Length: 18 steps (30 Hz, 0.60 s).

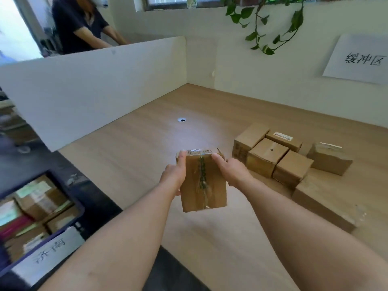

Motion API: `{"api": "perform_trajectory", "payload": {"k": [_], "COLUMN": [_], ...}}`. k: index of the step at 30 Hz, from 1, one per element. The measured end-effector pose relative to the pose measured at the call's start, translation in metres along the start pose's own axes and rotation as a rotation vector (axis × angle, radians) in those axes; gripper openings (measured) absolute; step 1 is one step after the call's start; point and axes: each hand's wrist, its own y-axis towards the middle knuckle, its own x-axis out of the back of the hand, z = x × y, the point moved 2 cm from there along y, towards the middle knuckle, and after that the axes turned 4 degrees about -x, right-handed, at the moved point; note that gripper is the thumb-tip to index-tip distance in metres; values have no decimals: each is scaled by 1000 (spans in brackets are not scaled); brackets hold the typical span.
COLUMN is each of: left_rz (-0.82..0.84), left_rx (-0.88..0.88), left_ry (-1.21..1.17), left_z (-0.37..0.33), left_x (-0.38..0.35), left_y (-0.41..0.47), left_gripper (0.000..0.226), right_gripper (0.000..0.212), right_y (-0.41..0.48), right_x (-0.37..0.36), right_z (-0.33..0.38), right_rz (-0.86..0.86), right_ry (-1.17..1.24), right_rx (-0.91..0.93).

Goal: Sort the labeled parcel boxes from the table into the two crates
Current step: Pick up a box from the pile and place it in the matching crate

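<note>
Hands: my left hand (175, 175) and my right hand (233, 171) grip one parcel box (202, 183) by its two sides, thumbs on top | Box: held over the table (147, 156), taped seam up | Other boxes (266, 157): grouped on the table at my right | Crate (81, 207): low at my left, boxes inside
</note>
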Motion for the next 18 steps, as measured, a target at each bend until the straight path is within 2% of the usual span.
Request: {"api": "perform_trajectory", "payload": {"k": [8,18], "left_rz": [-129,-270], "left_rx": [60,121], "left_ry": [-86,-295], "left_z": [61,149], "left_x": [116,252], "left_y": [1,-10], "left_gripper": [71,62], "right_gripper": [71,56], "right_y": [-27,-74], "right_x": [-96,-226], "right_z": [83,170], "right_rz": [77,205], "right_ry": [-51,-120], "right_rx": [90,223]}}
